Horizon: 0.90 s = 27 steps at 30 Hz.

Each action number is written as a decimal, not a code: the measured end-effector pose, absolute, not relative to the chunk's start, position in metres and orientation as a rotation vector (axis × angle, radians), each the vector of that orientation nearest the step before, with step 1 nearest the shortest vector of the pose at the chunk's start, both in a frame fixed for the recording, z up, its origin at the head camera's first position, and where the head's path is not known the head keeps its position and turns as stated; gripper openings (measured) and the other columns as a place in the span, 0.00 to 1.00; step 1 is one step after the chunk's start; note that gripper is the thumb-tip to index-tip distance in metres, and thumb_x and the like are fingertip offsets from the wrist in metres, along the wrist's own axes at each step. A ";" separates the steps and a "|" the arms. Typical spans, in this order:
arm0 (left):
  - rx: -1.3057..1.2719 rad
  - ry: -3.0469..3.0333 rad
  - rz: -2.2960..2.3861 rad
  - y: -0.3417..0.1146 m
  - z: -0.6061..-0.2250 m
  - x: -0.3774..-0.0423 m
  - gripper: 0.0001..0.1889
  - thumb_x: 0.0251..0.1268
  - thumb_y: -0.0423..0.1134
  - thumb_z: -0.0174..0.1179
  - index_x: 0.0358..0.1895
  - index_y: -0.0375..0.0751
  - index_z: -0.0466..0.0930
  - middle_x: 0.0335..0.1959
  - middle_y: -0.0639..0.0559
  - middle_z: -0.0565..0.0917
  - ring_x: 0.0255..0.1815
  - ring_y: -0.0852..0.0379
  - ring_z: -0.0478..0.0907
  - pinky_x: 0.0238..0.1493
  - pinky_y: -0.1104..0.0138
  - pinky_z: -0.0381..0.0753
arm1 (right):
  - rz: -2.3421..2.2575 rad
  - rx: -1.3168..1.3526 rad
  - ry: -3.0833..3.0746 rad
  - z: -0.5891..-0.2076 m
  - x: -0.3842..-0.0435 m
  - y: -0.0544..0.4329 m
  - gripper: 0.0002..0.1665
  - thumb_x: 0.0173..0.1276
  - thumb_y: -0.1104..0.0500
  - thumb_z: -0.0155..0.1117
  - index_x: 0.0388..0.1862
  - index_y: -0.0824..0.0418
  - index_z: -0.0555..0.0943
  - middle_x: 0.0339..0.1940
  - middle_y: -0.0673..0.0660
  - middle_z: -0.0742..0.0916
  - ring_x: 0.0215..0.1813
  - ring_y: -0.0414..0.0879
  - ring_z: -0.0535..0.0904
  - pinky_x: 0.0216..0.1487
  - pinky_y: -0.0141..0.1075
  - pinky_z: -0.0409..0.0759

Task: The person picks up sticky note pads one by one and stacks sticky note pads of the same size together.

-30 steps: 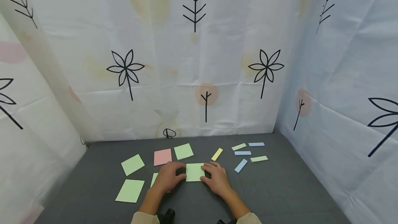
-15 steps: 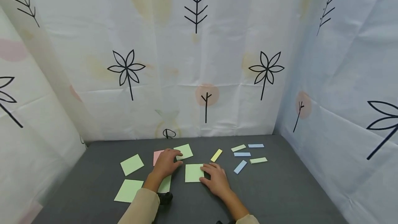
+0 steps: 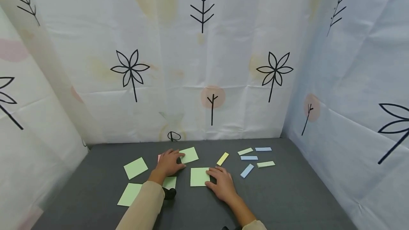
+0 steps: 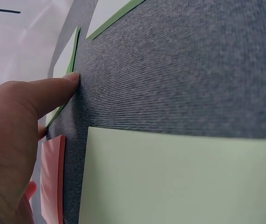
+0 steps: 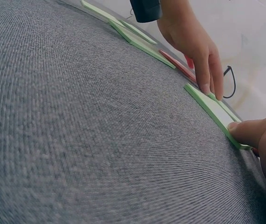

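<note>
In the head view my right hand point(image 3: 222, 184) holds the right side of a square pale green sticky note pad point(image 3: 198, 177), thumb at the near corner and fingers by the far one. My left hand point(image 3: 168, 162) reaches over a pink sticky note pad point(image 4: 53, 182), covering most of it. Its fingers are spread loosely, and the thumb tip is right at the edge of the far green sticky note pad point(image 3: 190, 155). Under the left wrist lies another green sticky note pad point(image 4: 179, 177), partly hidden by the arm in the head view.
Further left lie two more green pads, one farther back point(image 3: 135, 168) and one nearer point(image 3: 129, 193), partly behind the left sleeve. Right of the hands are narrow strips: yellow point(image 3: 222, 159), several blue point(image 3: 247, 170) and green point(image 3: 266, 164). Patterned white curtains point(image 3: 179, 81) enclose the grey table point(image 3: 274, 201).
My left hand has left the middle green pad's left side and moved away and left, over the pink pad. The right hand stays at the middle pad's right side.
</note>
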<state>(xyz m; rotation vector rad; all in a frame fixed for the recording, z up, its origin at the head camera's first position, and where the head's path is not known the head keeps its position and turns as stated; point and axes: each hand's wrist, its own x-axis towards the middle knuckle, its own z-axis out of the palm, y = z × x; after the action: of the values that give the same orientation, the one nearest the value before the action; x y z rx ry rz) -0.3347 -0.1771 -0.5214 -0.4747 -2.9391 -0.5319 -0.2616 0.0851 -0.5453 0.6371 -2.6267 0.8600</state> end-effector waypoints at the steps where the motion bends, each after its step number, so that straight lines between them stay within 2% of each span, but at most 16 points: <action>1: -0.477 -2.945 -0.536 -0.177 -0.522 -0.335 0.26 0.59 0.50 0.68 0.60 0.48 0.80 0.66 0.40 0.72 0.70 0.33 0.58 0.67 0.41 0.55 | 0.861 0.636 -2.622 -0.545 -0.262 0.086 0.23 0.59 0.53 0.72 0.53 0.59 0.84 0.56 0.55 0.84 0.63 0.57 0.72 0.55 0.57 0.69; 5: -0.473 -2.951 -0.500 -0.175 -0.523 -0.335 0.25 0.59 0.52 0.67 0.59 0.49 0.80 0.64 0.41 0.74 0.68 0.34 0.61 0.67 0.41 0.54 | 0.875 0.628 -2.628 -0.547 -0.262 0.087 0.23 0.59 0.53 0.73 0.53 0.59 0.84 0.56 0.55 0.84 0.63 0.57 0.72 0.57 0.58 0.68; 12: -0.426 -2.900 -0.335 -0.171 -0.519 -0.331 0.21 0.57 0.54 0.67 0.54 0.54 0.84 0.53 0.46 0.78 0.60 0.39 0.67 0.64 0.41 0.58 | 0.890 0.629 -2.639 -0.545 -0.264 0.085 0.24 0.60 0.53 0.72 0.54 0.58 0.84 0.57 0.54 0.83 0.64 0.57 0.71 0.57 0.58 0.68; 23: -0.464 -2.856 -0.181 -0.161 -0.519 -0.318 0.19 0.57 0.54 0.68 0.50 0.52 0.86 0.42 0.49 0.78 0.50 0.45 0.69 0.57 0.45 0.65 | 0.873 0.616 -2.649 -0.547 -0.264 0.085 0.24 0.60 0.53 0.72 0.55 0.58 0.84 0.58 0.55 0.83 0.64 0.56 0.71 0.58 0.58 0.68; 25: -0.467 -2.841 -0.223 -0.160 -0.520 -0.318 0.18 0.57 0.53 0.68 0.49 0.52 0.86 0.42 0.50 0.77 0.50 0.45 0.69 0.56 0.45 0.66 | 0.869 0.611 -2.651 -0.546 -0.264 0.084 0.24 0.60 0.53 0.72 0.55 0.58 0.84 0.58 0.55 0.83 0.65 0.56 0.71 0.58 0.57 0.68; 27: -0.465 -2.838 -0.289 -0.161 -0.521 -0.319 0.18 0.56 0.51 0.69 0.49 0.51 0.85 0.46 0.48 0.79 0.53 0.44 0.70 0.57 0.45 0.66 | 0.869 0.610 -2.651 -0.546 -0.264 0.084 0.24 0.60 0.52 0.72 0.55 0.58 0.84 0.58 0.55 0.83 0.65 0.56 0.71 0.58 0.57 0.68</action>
<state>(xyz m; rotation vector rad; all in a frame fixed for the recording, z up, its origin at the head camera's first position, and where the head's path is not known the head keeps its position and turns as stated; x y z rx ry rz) -0.3187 -0.1613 -0.5206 -0.4654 -2.8376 -0.2892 -0.2643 0.0839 -0.5457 0.6099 -2.6507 0.8691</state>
